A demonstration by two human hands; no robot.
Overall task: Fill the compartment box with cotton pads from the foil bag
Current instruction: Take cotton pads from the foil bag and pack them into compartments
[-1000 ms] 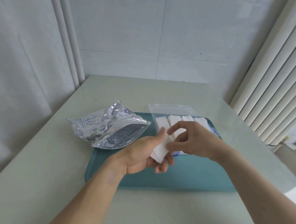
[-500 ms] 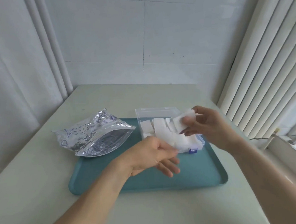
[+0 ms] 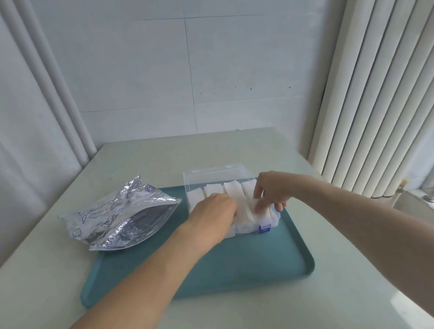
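Both hands were in the box (image 3: 215, 176) at frame centre: the left hand (image 3: 213, 210) pressed pads (image 3: 231, 189), fingers hidden; the right hand (image 3: 269, 191) pinched pads. The bag (image 3: 117, 218) lay left on the tray (image 3: 243, 272).

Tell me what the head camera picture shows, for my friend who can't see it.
Two bare hands, the left hand and the right hand, are tucking white cotton pads into a clear compartment box on a teal tray. An open foil bag lies at the tray's left edge on a pale table.
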